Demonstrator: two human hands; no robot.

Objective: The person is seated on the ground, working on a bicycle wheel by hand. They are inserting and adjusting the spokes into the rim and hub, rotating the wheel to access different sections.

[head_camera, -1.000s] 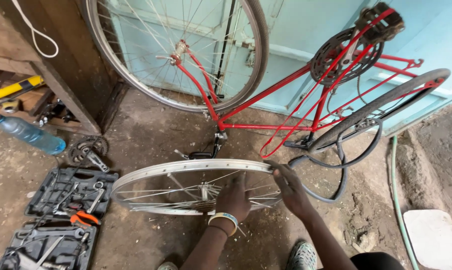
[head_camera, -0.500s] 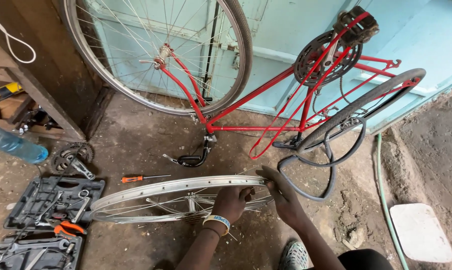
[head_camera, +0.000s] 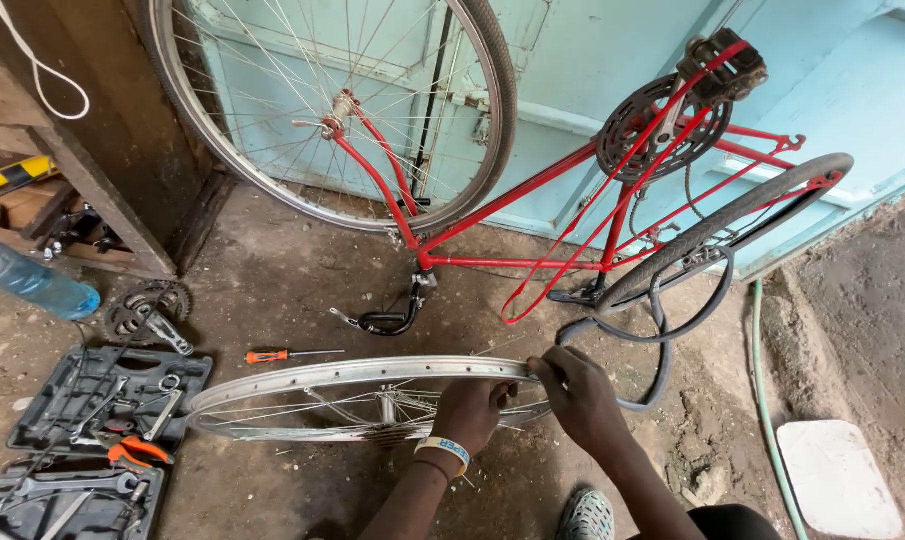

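A bare silver bicycle wheel rim (head_camera: 302, 377) with spokes stands on edge on the dirt floor in front of me. My left hand (head_camera: 470, 412), with a band at the wrist, grips the spokes near the hub (head_camera: 387, 408). My right hand (head_camera: 575, 395) closes on the rim's right end. Behind it a red bicycle frame (head_camera: 532, 210) stands upside down, its front wheel (head_camera: 342, 100) still mounted. A loose black tyre (head_camera: 662, 330) curls on the ground by my right hand.
An orange-handled screwdriver (head_camera: 287, 355) lies past the rim. Two open black tool cases (head_camera: 102, 400) with pliers sit at left, beside a crank chainring (head_camera: 147, 312) and a blue bottle (head_camera: 32, 282). A green hose (head_camera: 767, 400) and a white slab (head_camera: 837, 480) lie at right.
The view has shifted left and down a little. The rim has tipped more upright and slid left; both hands stay on it, the right hand moving along the rim's edge.
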